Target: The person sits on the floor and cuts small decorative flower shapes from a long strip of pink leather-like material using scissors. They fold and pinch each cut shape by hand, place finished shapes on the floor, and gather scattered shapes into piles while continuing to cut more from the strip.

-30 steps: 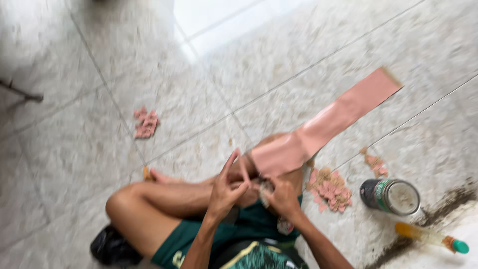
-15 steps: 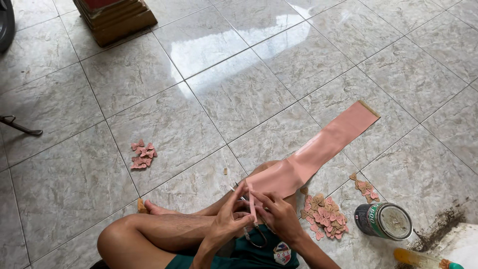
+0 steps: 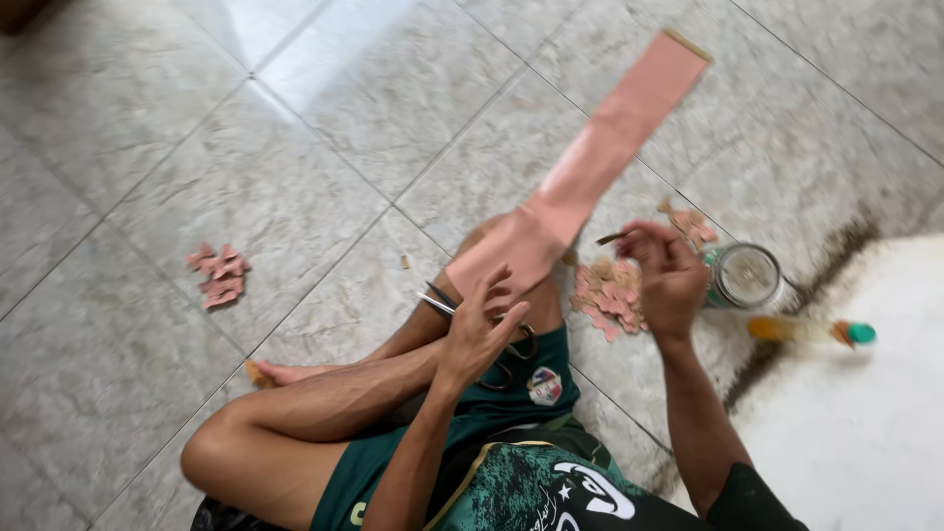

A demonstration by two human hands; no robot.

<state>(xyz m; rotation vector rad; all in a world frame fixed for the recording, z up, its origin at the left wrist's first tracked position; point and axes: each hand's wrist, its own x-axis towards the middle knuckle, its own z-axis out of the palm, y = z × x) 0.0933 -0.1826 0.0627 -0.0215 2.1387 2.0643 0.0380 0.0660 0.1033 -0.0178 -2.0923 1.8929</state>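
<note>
I sit cross-legged on a tiled floor. A long pink strip (image 3: 600,157) runs from my knee up and to the right. My left hand (image 3: 479,329) grips the strip's near end on my knee, fingers spread. Scissors (image 3: 444,302) lie under that hand, blades pointing left. My right hand (image 3: 669,280) is out to the right, above a pile of small pink cut pieces (image 3: 605,295). It pinches a small thin brownish piece (image 3: 610,238) at its fingertips.
An open glass jar (image 3: 747,277) stands just right of my right hand. An orange bottle with a green cap (image 3: 806,331) lies beside it, next to a white surface (image 3: 865,423). A second small heap of pink pieces (image 3: 218,275) lies on the tiles at left.
My right hand has left the strip and swung right over the pile with a small piece. The left hand stays on the strip's end. The view has tilted and moved closer.
</note>
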